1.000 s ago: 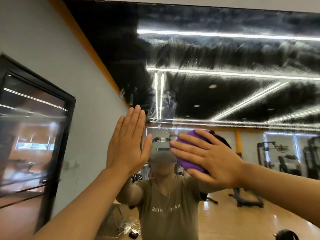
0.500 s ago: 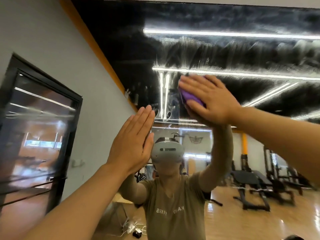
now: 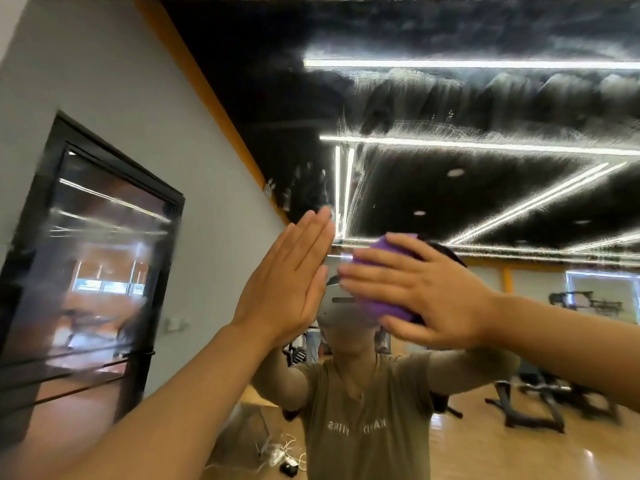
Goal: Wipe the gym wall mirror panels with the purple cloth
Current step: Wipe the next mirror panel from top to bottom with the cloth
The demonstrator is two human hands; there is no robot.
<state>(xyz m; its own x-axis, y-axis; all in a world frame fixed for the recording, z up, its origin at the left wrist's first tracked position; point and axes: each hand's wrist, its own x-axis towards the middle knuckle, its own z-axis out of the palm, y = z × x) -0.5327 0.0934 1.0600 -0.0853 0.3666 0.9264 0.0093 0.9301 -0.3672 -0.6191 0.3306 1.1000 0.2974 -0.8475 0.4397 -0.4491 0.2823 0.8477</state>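
A person is pressing a bunched purple cleaning cloth (image 3: 379,289) against the large glass wall mirror panel (image 3: 450,188) with the right hand (image 3: 426,299), whose fingers are lying spread and straight over the wad, pointing left. The cloth is sitting directly under that palm, between the hand and the glass, at about head height and just right of centre in the scene. The left hand (image 3: 287,282) is lying flat on the mirror just to the left of the cloth, fingers straight and held together, pointing up and slightly right, and is holding nothing; it appears to be bracing. The right hand is therefore the one already on the cloth, while the left is standing just beside it, its fingertips close to those of the right hand.

The hazy white streaks (image 3: 450,133) are running in bands across the glass above and to the right of the cloth, so the wiping is probably heading upward and rightward from here. The cloth's long axis cannot be told, since the hand is hiding most of it.

Counted: one cloth, two hands and one mirror panel in plain view, with a dark-framed glass door (image 3: 90,271) on the grey side wall at far left.
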